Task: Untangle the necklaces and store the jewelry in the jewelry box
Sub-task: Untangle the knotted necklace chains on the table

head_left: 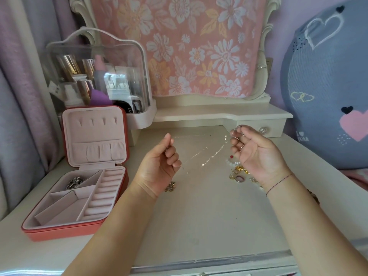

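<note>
Now left hand [159, 166], right hand [256, 156] each pinch necklace chain [203, 164] with curled fingers [171, 154].

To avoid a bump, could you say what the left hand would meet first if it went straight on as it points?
Probably the raised cream wooden shelf at the back; the left hand pinches a thin silver chain, and depth is unclear.

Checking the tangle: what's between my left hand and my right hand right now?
A thin chain hangs from the left hand across to the right hand, above the tabletop, as the head view shows.
</note>
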`<state>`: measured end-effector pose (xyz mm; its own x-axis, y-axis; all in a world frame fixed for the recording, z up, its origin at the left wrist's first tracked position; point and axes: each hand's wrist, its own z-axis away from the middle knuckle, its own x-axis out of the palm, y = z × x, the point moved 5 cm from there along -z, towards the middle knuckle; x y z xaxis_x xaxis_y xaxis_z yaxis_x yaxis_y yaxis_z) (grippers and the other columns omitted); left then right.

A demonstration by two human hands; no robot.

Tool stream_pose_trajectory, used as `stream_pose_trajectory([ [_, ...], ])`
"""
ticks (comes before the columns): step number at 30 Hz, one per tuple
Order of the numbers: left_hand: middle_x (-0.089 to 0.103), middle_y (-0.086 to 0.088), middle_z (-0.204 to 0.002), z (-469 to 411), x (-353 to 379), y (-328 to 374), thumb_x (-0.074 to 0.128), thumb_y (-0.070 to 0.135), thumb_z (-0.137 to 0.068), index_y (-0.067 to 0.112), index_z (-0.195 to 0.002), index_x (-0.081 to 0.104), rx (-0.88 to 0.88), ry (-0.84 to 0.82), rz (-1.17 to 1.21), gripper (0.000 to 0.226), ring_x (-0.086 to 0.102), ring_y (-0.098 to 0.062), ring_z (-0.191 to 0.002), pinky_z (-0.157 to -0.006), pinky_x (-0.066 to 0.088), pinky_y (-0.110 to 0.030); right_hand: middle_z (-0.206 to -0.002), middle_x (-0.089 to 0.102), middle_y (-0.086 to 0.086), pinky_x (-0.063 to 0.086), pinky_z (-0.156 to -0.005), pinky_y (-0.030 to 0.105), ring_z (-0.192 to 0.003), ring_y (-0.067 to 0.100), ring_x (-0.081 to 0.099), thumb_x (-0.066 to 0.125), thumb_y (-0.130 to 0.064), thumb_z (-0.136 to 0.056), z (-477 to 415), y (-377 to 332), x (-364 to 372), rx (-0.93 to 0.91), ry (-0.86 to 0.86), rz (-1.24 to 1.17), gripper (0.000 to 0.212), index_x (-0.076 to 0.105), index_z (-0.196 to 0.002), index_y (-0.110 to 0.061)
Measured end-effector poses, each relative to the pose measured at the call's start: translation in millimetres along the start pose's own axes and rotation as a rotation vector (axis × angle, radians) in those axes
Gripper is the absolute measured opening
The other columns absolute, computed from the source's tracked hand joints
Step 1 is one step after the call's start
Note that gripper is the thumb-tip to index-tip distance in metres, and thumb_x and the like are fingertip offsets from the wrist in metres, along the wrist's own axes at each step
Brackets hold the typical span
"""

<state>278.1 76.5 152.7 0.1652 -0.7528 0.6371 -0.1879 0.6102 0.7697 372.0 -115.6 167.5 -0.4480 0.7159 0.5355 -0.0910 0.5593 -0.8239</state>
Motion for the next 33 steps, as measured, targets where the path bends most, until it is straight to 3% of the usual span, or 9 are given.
stream_pose_trajectory([
  [4,0.034,0.006,-0.058,-0.2,-2.8,0.9,0.061,0.031,-0.083,0.019,-0.073,0.056,0.038,0.044,-0.075,0.016,0.028,-0.008,-0.049,-0.047,0.031,-0.017,-0.085,0.065,0.004,0.053,-0.077,0.028,-0.079,0.016,0.064,0.056,-0.018,-0.08,-0.1,0.2,1.1,-0.017,-0.027,-0.02,0.003,0.055,-0.082,-0.016],
  [7,0.036,0.007,-0.057,0.6,-4.0,2.1,0.06,0.032,-0.086,0.02,-0.072,0.058,0.064,0.063,-0.105,0.018,0.03,-0.008,-0.05,-0.053,0.034,-0.018,-0.084,0.066,0.004,0.055,-0.064,0.027,-0.072,0.016,0.065,0.049,-0.015,-0.09,1.3,0.2,3.8,-0.021,-0.024,0.0,0.008,0.052,-0.084,-0.018],
  [10,0.037,0.007,-0.057,0.6,-3.7,2.8,0.06,0.031,-0.086,0.02,-0.073,0.058,0.079,0.065,-0.106,0.017,0.031,-0.007,-0.05,-0.051,0.034,-0.018,-0.082,0.064,-0.001,0.039,-0.047,0.02,-0.056,0.011,0.053,0.045,-0.017,-0.097,3.4,-1.0,3.6,-0.015,0.003,0.094,0.014,0.05,-0.085,-0.021],
  [13,0.037,0.007,-0.057,-0.3,-4.1,4.2,0.063,0.032,-0.081,0.019,-0.072,0.059,0.096,0.067,-0.101,0.016,0.031,-0.008,-0.049,-0.048,0.033,-0.017,-0.075,0.059,-0.001,0.027,-0.043,0.018,-0.048,0.01,0.04,0.045,-0.016,-0.096,3.5,-1.9,2.4,-0.024,-0.006,0.14,0.014,0.05,-0.084,-0.02],
  [16,0.037,0.007,-0.057,-0.3,-4.8,4.3,0.063,0.032,-0.081,0.02,-0.073,0.059,0.097,0.075,-0.095,0.015,0.031,-0.008,-0.049,-0.048,0.032,-0.017,-0.069,0.058,-0.002,0.032,-0.056,0.022,-0.059,0.011,0.045,0.045,-0.014,-0.096,2.5,-2.2,1.7,-0.044,0.01,0.161,0.015,0.052,-0.084,-0.019],
  [21,0.036,0.007,-0.058,-0.4,-4.9,3.5,0.062,0.032,-0.083,0.019,-0.075,0.058,0.088,0.084,-0.103,0.015,0.03,-0.008,-0.05,-0.049,0.031,-0.018,-0.082,0.059,0.003,0.054,-0.073,0.029,-0.075,0.015,0.059,0.051,-0.011,-0.089,-0.2,0.9,1.4,-0.031,0.005,0.004,0.007,0.053,-0.082,-0.013],
  [24,0.037,0.007,-0.057,-0.6,-5.0,3.2,0.063,0.032,-0.081,0.019,-0.075,0.058,0.088,0.081,-0.099,0.015,0.031,-0.008,-0.05,-0.049,0.031,-0.018,-0.083,0.057,0.007,0.056,-0.069,0.028,-0.073,0.016,0.061,0.054,-0.01,-0.082,0.0,1.2,3.1,-0.029,-0.006,-0.081,0.002,0.053,-0.081,-0.009],
  [27,0.037,0.007,-0.057,-0.3,-5.0,2.9,0.063,0.032,-0.081,0.019,-0.074,0.059,0.087,0.078,-0.097,0.015,0.031,-0.008,-0.049,-0.048,0.031,-0.018,-0.083,0.056,0.006,0.054,-0.062,0.023,-0.07,0.013,0.06,0.05,-0.007,-0.089,0.4,1.8,3.5,-0.008,0.022,-0.089,0.01,0.052,-0.081,-0.01],
  [33,0.036,0.006,-0.057,-0.6,-5.4,3.7,0.063,0.032,-0.081,0.019,-0.074,0.058,0.093,0.084,-0.096,0.015,0.03,-0.008,-0.05,-0.048,0.03,-0.018,-0.082,0.055,0.0,0.035,-0.042,0.017,-0.057,0.009,0.047,0.054,-0.017,-0.083,1.8,1.7,2.9,0.025,0.002,0.01,0.003,0.052,-0.081,-0.016],
])
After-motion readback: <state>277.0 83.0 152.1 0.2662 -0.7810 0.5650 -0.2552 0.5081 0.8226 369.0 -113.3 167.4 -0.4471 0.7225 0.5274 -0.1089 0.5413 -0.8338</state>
